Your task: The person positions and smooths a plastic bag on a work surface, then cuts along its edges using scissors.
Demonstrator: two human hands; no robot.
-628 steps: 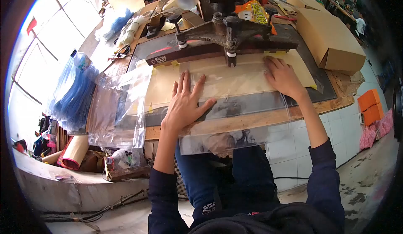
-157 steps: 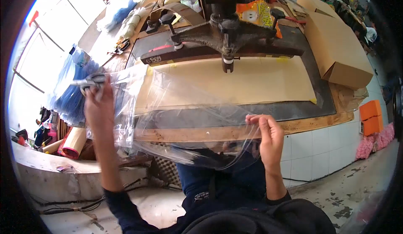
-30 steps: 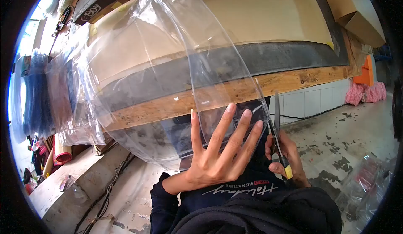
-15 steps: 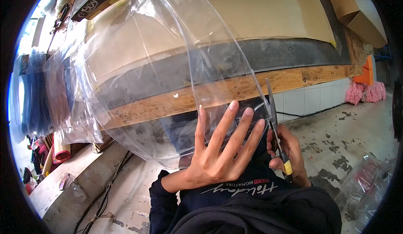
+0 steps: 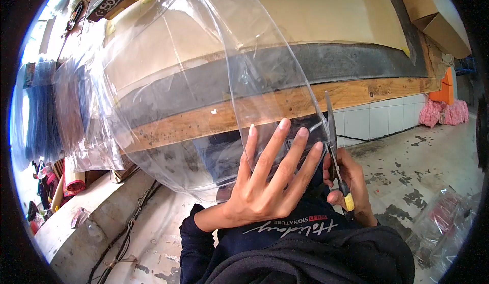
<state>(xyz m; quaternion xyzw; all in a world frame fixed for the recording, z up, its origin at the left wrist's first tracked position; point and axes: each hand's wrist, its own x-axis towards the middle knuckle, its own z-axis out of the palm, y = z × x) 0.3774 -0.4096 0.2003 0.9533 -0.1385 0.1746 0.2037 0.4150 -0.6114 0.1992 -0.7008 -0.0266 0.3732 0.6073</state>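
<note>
A large clear plastic sheet (image 5: 204, 80) hangs in folds over the edge of the work table and down toward my lap. My left hand (image 5: 265, 177) lies against it with the fingers stretched out and spread. Close by on the right, my right hand (image 5: 354, 187) is wrapped round a pair of scissors (image 5: 333, 151) with yellow tape on the handle. The blades point up, beside the right edge of the sheet. Part of the scissors' handle is hidden by my fingers.
The table has a wooden front edge (image 5: 377, 91) and a dark strip behind it. A cardboard box (image 5: 438, 31) is at the back right. Blue-tinted plastic strips (image 5: 41, 113) hang at the left. Black cables (image 5: 125, 233) run along the floor; plastic bags (image 5: 440, 223) lie at the right.
The sheet's right edge has shifted slightly right, toward the scissors. My left index finger has moved a little up and right. My right hand has stayed nearly still.
</note>
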